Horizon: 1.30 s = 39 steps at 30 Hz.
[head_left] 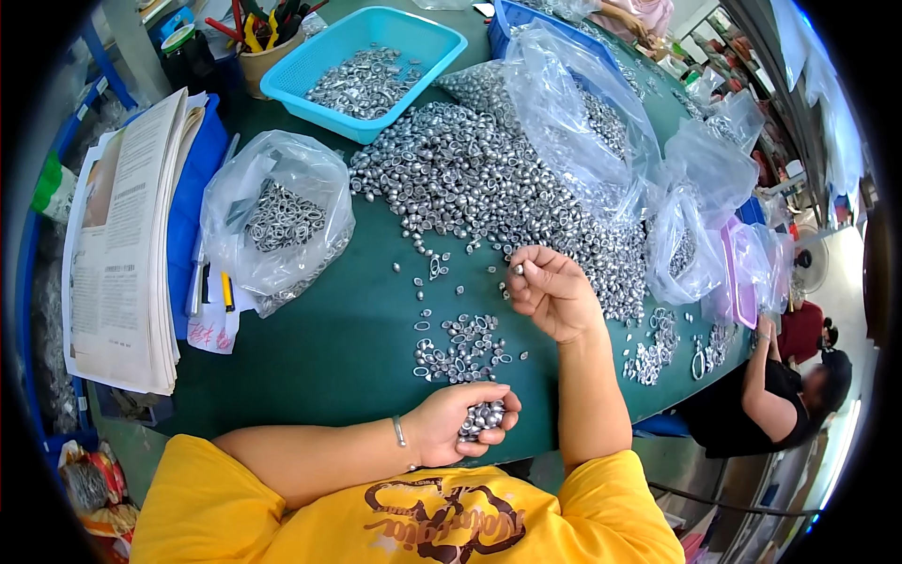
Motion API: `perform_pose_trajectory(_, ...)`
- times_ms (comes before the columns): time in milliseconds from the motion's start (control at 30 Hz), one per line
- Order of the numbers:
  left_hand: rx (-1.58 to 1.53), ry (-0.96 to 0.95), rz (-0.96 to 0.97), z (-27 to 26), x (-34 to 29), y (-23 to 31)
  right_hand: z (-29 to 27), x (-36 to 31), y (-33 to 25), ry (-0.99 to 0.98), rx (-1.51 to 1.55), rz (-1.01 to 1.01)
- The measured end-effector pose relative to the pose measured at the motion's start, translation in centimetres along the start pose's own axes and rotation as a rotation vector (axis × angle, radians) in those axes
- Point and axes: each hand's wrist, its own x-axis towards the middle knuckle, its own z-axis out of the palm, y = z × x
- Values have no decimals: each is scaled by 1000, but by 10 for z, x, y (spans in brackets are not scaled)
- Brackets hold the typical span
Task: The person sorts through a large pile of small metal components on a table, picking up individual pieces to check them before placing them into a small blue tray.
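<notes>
Pinching a small silver-coloured metal piece between thumb and fingertips, the right hand, in the head view, hangs at the near edge of a big heap. The left hand, half-curled, cups a handful of similar pieces. Each looks light, hard and smooth, so probably slippery but not fragile; the rounded sides seem best for a fingertip hold, though the exact shape is hard to tell at this size. A loose cluster lies just beyond the left hand. A turquoise basket borders the heap, and a clear bag obstructs its far right part.
</notes>
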Motion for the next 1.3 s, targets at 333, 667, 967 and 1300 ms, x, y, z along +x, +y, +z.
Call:
perform_pose_trajectory(333, -10, 4, -1, -1, -1, 1, -6, -9, -24, 222, -72, -223)
perform_pose_trajectory(667, -4, 2, 1, 1, -1, 0, 13, 7, 11, 707, -1636, -258)
perform_pose_trajectory(967, -4, -8, 1, -1, -1, 0, 12, 0, 1, 297, -1450, -670)
perform_pose_trajectory(1300, -4, -7, -5, -2, -1, 0, 7, -3, -4, -108, 169, -454)
